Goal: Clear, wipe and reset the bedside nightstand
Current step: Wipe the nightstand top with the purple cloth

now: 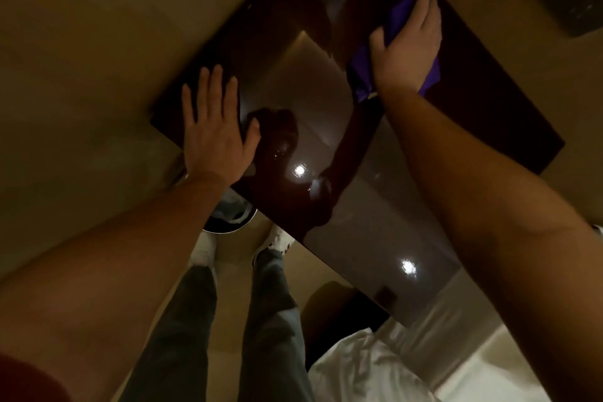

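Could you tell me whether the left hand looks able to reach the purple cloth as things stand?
Probably yes: the left hand rests flat on the nightstand, with only bare top between it and the cloth under the right hand.

Left hand (213,129): palm down, fingers (204,88) straight and spread, flat on the surface; bare forearm reaching forward from lower left. Right hand (408,49): palm down, fingers together and extended, thumb out to the left, pressing flat; bare forearm stretched further forward from lower right.

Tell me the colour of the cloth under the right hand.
Purple; the cloth shows best in the head view, pressed flat by the right hand.
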Tool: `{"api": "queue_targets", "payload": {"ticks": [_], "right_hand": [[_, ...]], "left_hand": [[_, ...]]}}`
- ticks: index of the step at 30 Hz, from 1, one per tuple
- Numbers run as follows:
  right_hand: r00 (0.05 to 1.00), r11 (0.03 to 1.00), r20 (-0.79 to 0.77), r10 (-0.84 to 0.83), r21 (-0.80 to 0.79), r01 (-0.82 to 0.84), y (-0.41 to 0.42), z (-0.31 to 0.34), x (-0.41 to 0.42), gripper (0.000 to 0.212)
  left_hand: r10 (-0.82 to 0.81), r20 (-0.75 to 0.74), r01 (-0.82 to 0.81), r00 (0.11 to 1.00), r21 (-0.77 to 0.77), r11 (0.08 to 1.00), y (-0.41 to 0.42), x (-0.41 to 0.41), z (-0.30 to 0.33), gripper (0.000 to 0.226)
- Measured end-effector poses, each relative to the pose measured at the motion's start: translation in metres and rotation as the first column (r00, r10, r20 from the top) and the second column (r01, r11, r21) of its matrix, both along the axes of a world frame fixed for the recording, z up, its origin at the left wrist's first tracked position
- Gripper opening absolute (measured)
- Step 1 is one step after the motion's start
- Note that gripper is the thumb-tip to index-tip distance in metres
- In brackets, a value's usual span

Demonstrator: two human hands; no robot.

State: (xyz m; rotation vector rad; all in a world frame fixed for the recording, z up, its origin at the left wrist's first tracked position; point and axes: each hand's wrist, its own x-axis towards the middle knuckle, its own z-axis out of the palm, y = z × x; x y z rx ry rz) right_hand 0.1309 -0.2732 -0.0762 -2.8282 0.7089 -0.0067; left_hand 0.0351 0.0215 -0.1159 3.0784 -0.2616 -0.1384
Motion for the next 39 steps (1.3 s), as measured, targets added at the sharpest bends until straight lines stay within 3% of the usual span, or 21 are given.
{"api": "queue_targets", "payload": {"ticks": [7, 11, 14, 21, 26, 31, 35, 39], "right_hand": [[0.982, 0.981, -0.005, 0.19, 0.035, -0.19, 0.046, -0.001, 0.074, 0.078], [0.899, 0.899, -0.044, 0.435, 0.074, -0.431, 0.093, 0.002, 0.039, 0.081], [0.861, 0.857, -0.022, 0.508, 0.104, -0.504, 0.109, -0.001, -0.025, 0.083], [0.881, 0.878, -0.011, 0.474, 0.079, -0.471, 0.063, -0.008, -0.142, 0.083], [0.958, 0.956, 0.013, 0.288, 0.056, -0.288, 0.008, -0.004, -0.083, 0.081], [0.998, 0.999, 0.053, 0.041, 0.028, -0.042, 0.018, -0.008, 0.037, 0.085], [0.997, 0.997, 0.003, 0.078, -0.005, -0.078, 0.07, -0.005, 0.088, 0.082], [0.982, 0.981, -0.018, 0.19, -0.026, -0.191, 0.132, -0.008, 0.059, 0.083]], "left_hand": [[0.006, -0.006, -0.006, 1.0, -0.005, 1.0, -0.003, 0.0, 0.005, 0.073], [0.027, 0.006, -0.027, 1.0, -0.03, 0.999, -0.003, 0.0, 0.005, 0.071], [0.068, 0.02, -0.066, 0.998, -0.087, 0.994, -0.004, -0.004, 0.005, 0.072], [0.079, 0.008, -0.078, 0.997, -0.094, 0.992, 0.0, -0.001, 0.005, 0.067], [0.076, 0.022, -0.073, 0.997, -0.098, 0.992, -0.002, 0.001, 0.002, 0.068], [0.088, 0.031, -0.085, 0.996, -0.098, 0.992, 0.001, 0.003, 0.001, 0.067], [0.083, 0.037, -0.079, 0.996, -0.096, 0.992, -0.003, 0.001, 0.002, 0.069], [0.074, 0.041, -0.069, 0.996, -0.114, 0.991, -0.003, -0.002, 0.004, 0.072]]}}
